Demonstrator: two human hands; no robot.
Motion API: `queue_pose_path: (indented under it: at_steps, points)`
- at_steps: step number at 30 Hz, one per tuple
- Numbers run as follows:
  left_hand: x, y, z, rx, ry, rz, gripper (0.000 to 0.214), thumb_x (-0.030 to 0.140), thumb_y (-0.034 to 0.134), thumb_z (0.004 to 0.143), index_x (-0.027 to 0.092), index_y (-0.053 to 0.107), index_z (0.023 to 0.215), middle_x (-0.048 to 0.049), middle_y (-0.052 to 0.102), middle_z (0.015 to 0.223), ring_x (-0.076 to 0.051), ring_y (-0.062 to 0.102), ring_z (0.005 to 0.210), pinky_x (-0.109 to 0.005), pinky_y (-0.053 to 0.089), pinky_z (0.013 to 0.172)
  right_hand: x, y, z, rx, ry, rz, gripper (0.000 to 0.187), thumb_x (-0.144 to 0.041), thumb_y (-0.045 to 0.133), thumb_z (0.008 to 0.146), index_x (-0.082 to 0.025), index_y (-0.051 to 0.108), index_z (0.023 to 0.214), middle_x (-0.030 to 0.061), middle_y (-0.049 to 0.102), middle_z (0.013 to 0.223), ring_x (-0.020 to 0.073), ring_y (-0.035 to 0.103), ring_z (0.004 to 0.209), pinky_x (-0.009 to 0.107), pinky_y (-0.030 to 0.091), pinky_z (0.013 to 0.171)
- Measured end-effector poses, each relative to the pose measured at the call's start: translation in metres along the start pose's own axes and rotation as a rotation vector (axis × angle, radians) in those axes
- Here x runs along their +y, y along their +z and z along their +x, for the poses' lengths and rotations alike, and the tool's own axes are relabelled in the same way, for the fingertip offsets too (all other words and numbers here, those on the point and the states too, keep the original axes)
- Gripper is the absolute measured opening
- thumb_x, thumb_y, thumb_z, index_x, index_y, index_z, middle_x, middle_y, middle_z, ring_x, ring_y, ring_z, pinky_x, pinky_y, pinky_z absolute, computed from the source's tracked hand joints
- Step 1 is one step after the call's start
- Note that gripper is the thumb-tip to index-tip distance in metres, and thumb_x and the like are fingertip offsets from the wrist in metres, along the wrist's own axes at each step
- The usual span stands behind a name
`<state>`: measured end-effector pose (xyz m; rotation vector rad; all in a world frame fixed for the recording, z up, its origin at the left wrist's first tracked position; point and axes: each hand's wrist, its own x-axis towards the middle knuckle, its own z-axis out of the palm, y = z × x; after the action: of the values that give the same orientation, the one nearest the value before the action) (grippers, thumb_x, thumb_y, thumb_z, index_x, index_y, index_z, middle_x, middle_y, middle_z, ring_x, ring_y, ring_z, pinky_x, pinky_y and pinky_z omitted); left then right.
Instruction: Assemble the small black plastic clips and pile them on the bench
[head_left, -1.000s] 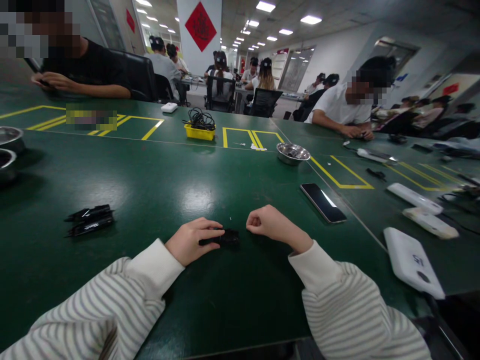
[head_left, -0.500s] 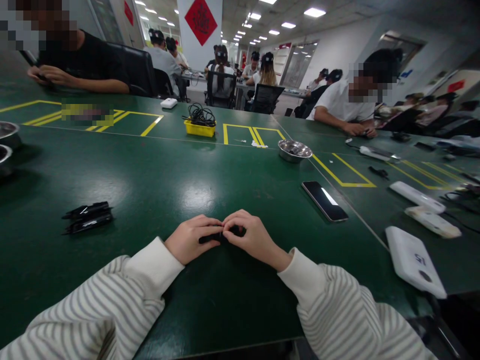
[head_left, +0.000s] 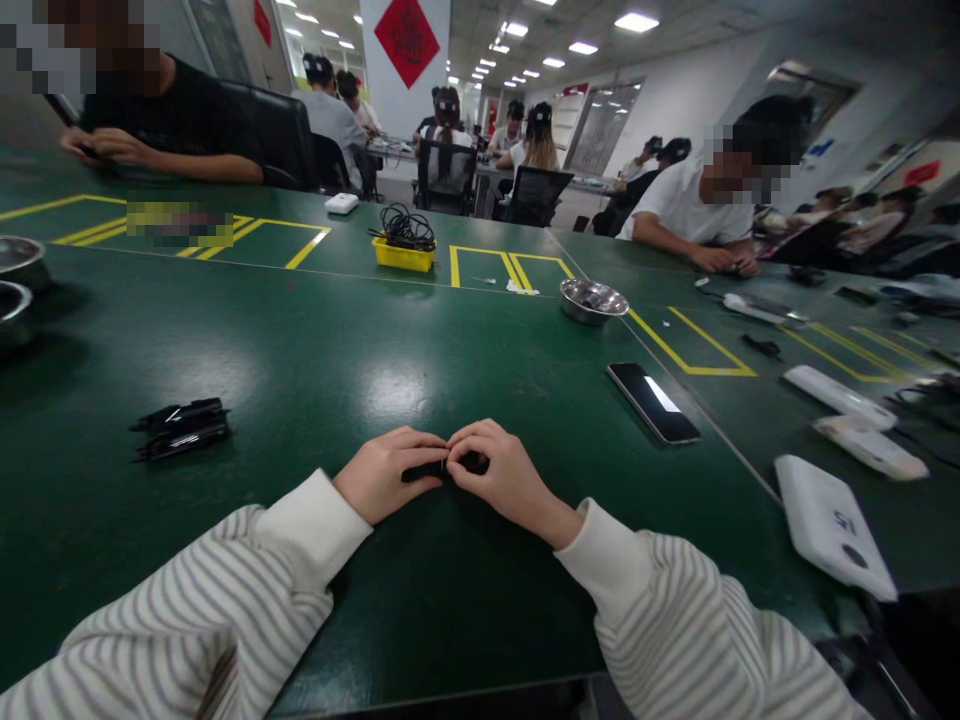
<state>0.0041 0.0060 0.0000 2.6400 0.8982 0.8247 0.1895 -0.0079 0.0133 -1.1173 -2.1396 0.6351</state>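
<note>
Low over the green table, my left hand [head_left: 388,472] is closed around a small black part [head_left: 424,470], mostly covered by the thumb and fingers. Its exact kind cannot be made out. My right hand [head_left: 504,470] meets it at the fingertips, thumb and forefinger pinched together at the part's right end. Whatever sits in that pinch is hidden. Off to the left lie several slim, glossy black pieces with pointed ends [head_left: 182,428], side by side on the table.
A phone [head_left: 654,403] lies to the right, near white power banks [head_left: 834,525]. Farther back are a steel bowl [head_left: 594,302] and a yellow box [head_left: 405,257] with black cables. More bowls [head_left: 21,262] stand at the left edge. Co-workers sit across the table.
The view has shifted slightly, so the table items appear a little farther right. Both hands keep nearly the same pose, fingertips together at the black part.
</note>
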Motion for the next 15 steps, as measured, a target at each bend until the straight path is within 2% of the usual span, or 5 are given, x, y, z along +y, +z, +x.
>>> queue_pose_path:
  at_steps: [15]
  points:
    - [0.0005,0.0018,-0.0007,0.052,0.045,0.015,0.023,0.018,0.061,0.071,0.016,0.062,0.094,-0.0070,0.063,0.092,-0.016,0.059,0.080,-0.027,0.050,0.070,0.0024,0.0044,-0.0010,0.003,0.072,-0.008,0.005,-0.018,0.059,0.069,-0.019,0.064,0.067,0.0022,0.064,0.089,0.0148,0.053,0.087,0.029,0.043,0.076]
